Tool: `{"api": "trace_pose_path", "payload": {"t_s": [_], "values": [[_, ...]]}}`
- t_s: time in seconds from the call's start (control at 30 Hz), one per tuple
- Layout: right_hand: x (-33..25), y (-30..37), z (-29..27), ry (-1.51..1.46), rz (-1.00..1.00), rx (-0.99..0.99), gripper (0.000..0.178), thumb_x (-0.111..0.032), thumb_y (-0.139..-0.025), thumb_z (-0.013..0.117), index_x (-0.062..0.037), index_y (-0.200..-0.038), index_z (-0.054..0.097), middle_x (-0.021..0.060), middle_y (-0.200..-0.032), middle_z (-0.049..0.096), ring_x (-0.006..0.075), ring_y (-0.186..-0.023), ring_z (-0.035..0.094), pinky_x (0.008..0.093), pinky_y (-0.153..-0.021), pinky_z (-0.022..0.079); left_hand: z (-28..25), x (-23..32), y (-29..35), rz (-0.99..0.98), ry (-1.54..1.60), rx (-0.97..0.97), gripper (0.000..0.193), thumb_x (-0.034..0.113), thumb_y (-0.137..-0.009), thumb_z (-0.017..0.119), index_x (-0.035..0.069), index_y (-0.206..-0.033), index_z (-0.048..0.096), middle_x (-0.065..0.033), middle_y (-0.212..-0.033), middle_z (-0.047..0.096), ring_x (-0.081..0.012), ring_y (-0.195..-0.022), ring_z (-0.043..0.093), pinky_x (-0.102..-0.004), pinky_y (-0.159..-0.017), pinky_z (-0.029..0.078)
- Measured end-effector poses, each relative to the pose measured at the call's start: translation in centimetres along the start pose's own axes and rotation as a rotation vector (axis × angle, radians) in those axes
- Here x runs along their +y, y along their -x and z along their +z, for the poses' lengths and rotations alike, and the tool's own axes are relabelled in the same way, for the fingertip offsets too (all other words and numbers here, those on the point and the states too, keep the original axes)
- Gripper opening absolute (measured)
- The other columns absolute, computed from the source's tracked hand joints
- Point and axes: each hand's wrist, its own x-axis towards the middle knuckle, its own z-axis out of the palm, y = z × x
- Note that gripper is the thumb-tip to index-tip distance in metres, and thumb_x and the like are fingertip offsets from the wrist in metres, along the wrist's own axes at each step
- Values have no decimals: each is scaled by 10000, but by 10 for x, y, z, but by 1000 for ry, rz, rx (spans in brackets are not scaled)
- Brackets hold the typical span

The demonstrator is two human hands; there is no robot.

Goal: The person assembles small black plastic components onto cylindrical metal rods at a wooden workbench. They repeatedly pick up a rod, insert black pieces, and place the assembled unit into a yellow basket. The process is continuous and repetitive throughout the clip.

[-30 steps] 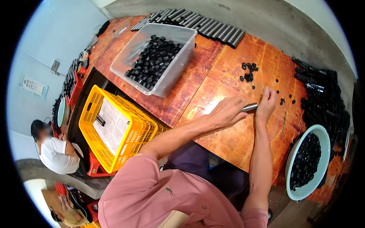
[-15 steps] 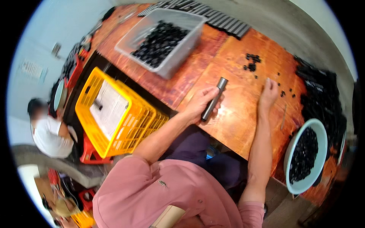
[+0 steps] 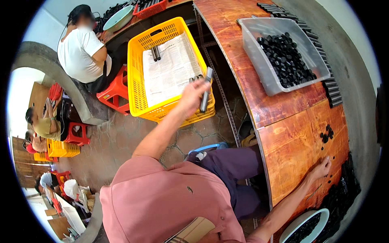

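Head view, left hand: the left hand (image 3: 190,96) is raised off to the person's left, fingers wrapped around a slim grey metal tube (image 3: 206,90) that stands nearly upright at the fingertips.
Head view, below the left hand: a yellow slotted plastic crate (image 3: 162,111) lined with a sheet of printed newspaper (image 3: 170,73); the tube hangs over the crate's near right corner.
Head view, beyond the left hand: 2 dark tubes (image 3: 154,53) lie side by side on the paper near the far wall, and a few more tube ends (image 3: 195,79) show just beside the fingers.
Head view, right hand: the right hand (image 3: 322,169) rests on the orange-brown wooden tabletop (image 3: 300,137), fingers bent down onto small black caps (image 3: 326,134) scattered there; whether it pinches 1 I cannot tell.
Head view, past the right hand: a clear plastic bin of black caps (image 3: 283,52) sits well apart up the table, and a white round bowl of black parts (image 3: 304,229) lies near the wrist.
Risk: the tube is held near 1 end only, so it could tip and slip out beside the crate rim; I judge the thin fingertip hold the likely cause.
Risk: with the head turned left, the right hand works unseen and may knock caps off the table edge.
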Motion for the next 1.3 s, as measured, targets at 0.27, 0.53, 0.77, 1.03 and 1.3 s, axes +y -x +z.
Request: {"api": "trace_pose_path", "payload": {"t_s": [0.27, 0.53, 0.77, 1.03, 1.3], "values": [[-20, 9, 17, 83, -172, 29, 295, -276, -1017, 599, 4, -929, 622, 1, -783, 534, 119, -670, 417, 312, -605, 379, -151, 10, -114, 31, -523, 371, 266, 198, -900, 735, -22, -1042, 685, -62, -839, 698, -105, -686, 624, -246, -621, 504], [1, -5, -2, 221, -133, -53, 297, -272, -1015, 604, 10, -926, 627, 16, -810, 562, 124, -714, 454, 316, -651, 407, -206, -75, -177, -345, -704, 254, 209, 138, -851, 761, -61, -848, 699, -143, -750, 695, -192, -565, 656, -298, -501, 530], [9, -12, -6, 305, -113, -68, 316, -295, -1000, 626, 13, -929, 648, 29, -818, 589, 130, -722, 475, 324, -662, 416, -189, -86, -160, -449, -623, 180, 172, 35, -823, 775, -112, -831, 685, -165, -755, 690, -219, -555, 668, -298, -460, 548], [4, -7, -3, 256, -108, -77, 319, -291, -1005, 622, 4, -882, 623, 5, -765, 521, 117, -683, 405, 319, -617, 372, -191, -89, -156, -542, -699, 142, 177, 80, -821, 802, -66, -799, 705, -133, -704, 672, -163, -530, 610, -268, -450, 501], [-3, -1, -1, 223, -109, -104, 303, -272, -1015, 608, 14, -914, 620, 5, -791, 524, 121, -696, 403, 332, -639, 382, -192, -93, -156, -565, -805, 84, 286, 243, -852, 797, -24, -783, 721, -79, -639, 657, -149, -461, 527, -313, -444, 438]]}}
